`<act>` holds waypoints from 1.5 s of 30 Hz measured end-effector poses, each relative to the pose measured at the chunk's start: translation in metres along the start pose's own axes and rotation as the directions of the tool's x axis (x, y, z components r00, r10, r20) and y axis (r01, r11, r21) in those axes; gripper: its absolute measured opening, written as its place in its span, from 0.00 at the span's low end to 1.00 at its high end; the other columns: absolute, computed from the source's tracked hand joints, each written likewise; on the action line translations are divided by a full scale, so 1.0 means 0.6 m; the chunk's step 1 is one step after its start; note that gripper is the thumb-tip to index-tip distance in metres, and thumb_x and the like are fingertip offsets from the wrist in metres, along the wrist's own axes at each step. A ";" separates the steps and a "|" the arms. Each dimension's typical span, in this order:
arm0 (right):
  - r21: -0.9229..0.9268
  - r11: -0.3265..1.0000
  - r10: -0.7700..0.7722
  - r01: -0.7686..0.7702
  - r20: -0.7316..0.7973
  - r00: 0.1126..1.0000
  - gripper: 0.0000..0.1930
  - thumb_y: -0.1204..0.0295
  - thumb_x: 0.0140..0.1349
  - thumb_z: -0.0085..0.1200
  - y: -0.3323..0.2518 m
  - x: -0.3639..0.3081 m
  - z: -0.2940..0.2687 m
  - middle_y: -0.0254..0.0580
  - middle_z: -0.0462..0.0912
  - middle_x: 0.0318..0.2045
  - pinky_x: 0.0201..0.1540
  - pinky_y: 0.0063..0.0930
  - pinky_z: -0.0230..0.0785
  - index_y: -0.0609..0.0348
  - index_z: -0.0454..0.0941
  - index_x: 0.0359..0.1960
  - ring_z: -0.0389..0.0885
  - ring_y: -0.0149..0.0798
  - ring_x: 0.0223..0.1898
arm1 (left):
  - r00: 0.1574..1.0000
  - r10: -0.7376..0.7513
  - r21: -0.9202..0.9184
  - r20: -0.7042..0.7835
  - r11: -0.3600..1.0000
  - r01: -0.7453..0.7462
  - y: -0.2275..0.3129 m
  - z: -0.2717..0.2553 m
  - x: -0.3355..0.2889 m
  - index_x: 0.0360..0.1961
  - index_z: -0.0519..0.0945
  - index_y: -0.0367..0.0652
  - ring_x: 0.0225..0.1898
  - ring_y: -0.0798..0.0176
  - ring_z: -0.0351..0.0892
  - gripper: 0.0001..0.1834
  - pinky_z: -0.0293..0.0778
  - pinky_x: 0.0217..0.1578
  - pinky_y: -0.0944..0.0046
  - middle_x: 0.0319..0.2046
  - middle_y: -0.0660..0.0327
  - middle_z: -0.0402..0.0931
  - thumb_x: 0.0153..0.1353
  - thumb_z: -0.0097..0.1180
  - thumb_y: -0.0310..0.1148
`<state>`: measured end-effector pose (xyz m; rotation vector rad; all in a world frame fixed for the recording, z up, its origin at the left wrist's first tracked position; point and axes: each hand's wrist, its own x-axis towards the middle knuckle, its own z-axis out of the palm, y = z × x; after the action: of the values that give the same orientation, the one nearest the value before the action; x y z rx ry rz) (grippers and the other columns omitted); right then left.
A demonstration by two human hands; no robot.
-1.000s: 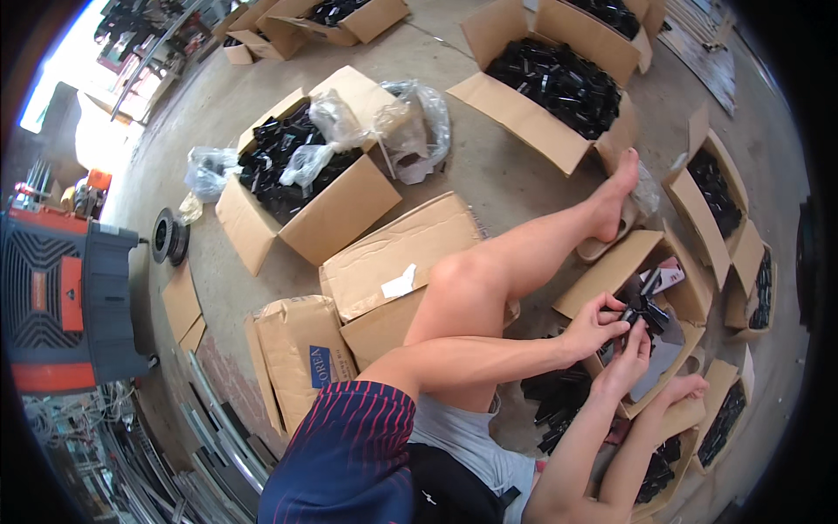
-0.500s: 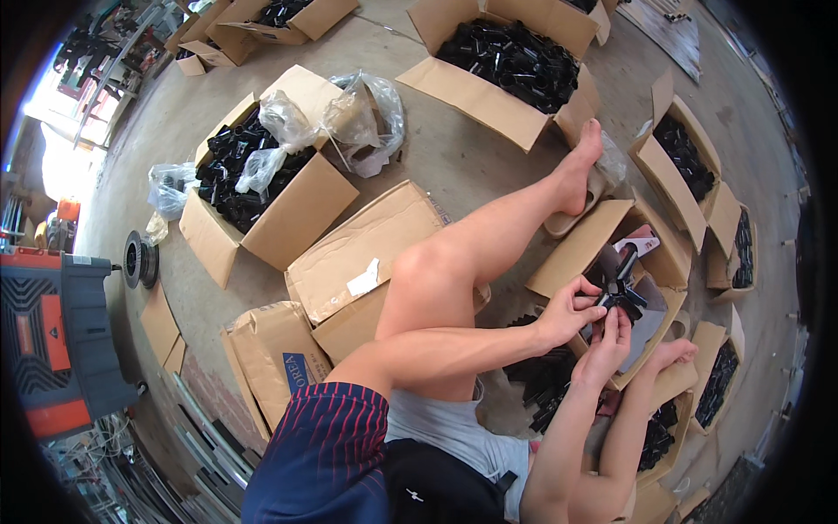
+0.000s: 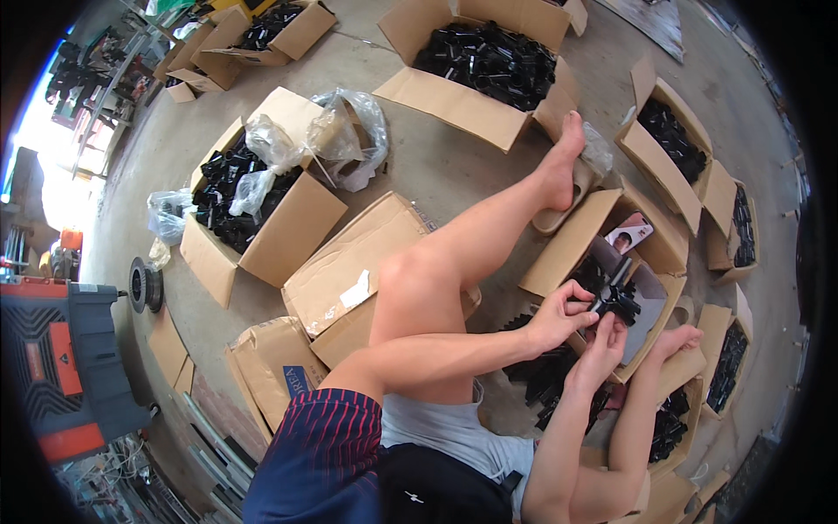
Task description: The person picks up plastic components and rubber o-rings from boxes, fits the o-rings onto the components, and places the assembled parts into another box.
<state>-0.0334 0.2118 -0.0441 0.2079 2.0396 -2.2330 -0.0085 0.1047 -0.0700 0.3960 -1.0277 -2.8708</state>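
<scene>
Over an open cardboard box (image 3: 559, 253) between my legs, both hands are closed on a black plastic part with several protruding arms (image 3: 621, 304). My left hand (image 3: 561, 320) pinches its left side with thumb and fingers. From below, my right hand (image 3: 600, 351) grips it with the fingertips. One longer arm of the part points up and to the right. Inside the box are more black pieces, a grey sheet (image 3: 644, 316) and a printed card (image 3: 630, 234). The fingers hide how the part is joined.
Black parts fill a large carton (image 3: 454, 109) ahead, a carton with plastic bags (image 3: 292, 229) at left and several boxes at right. A loose heap of black pieces (image 3: 546, 384) lies below my left hand. Flattened cartons (image 3: 349, 253), a black spool (image 3: 146, 284) and a grey-orange toolbox (image 3: 87, 367) stand left.
The black part has turned in my fingers, its long arm now leaning more to the right. Both hands stay on it. The whole view has shifted slightly.
</scene>
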 end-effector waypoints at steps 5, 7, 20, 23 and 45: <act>-0.009 1.000 0.030 -0.030 0.010 0.999 0.11 0.70 0.74 0.54 0.002 -0.011 -0.024 0.38 0.80 0.48 0.50 0.25 0.71 0.62 0.74 0.52 0.78 0.29 0.48 | 0.999 -0.042 0.016 0.020 0.999 0.042 0.000 0.004 -0.013 0.48 0.68 0.40 0.49 0.71 0.80 0.13 0.76 0.51 0.68 0.46 0.56 0.84 0.68 0.57 0.18; -0.056 0.998 0.023 -0.022 0.031 0.999 0.11 0.70 0.74 0.53 0.017 -0.013 -0.033 0.39 0.80 0.49 0.51 0.26 0.71 0.63 0.74 0.52 0.78 0.29 0.49 | 0.999 -0.035 0.031 0.037 0.999 0.034 0.007 0.001 -0.021 0.48 0.68 0.41 0.48 0.71 0.80 0.13 0.76 0.51 0.69 0.46 0.57 0.84 0.67 0.57 0.19; -0.019 0.998 -0.054 0.052 -0.076 0.996 0.08 0.73 0.69 0.60 0.004 -0.052 -0.059 0.37 0.84 0.42 0.48 0.24 0.74 0.65 0.81 0.45 0.81 0.28 0.43 | 0.984 -0.172 0.265 0.034 0.951 0.157 0.003 0.018 -0.030 0.48 0.70 0.39 0.54 0.64 0.80 0.15 0.78 0.55 0.66 0.51 0.52 0.80 0.64 0.59 0.16; 0.039 0.999 0.006 -0.004 -0.033 0.999 0.10 0.76 0.69 0.59 0.008 -0.059 -0.094 0.36 0.83 0.44 0.51 0.21 0.74 0.65 0.79 0.50 0.81 0.26 0.44 | 0.967 -0.244 0.267 0.067 0.939 0.218 -0.006 0.027 -0.040 0.48 0.69 0.39 0.55 0.66 0.79 0.14 0.76 0.56 0.68 0.52 0.53 0.80 0.66 0.57 0.15; 0.292 0.950 0.030 0.115 -0.449 0.893 0.07 0.71 0.71 0.58 -0.008 -0.169 -0.165 0.32 0.80 0.35 0.40 0.22 0.71 0.61 0.76 0.43 0.77 0.24 0.34 | 0.971 -0.061 0.633 0.232 0.767 -0.103 -0.089 0.140 -0.160 0.48 0.66 0.40 0.50 0.66 0.81 0.19 0.76 0.50 0.69 0.48 0.51 0.81 0.63 0.60 0.14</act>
<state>0.0684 0.3096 -0.0304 0.7838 1.8632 -2.7335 0.0630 0.2119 -0.0204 0.0497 -2.0503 -2.4902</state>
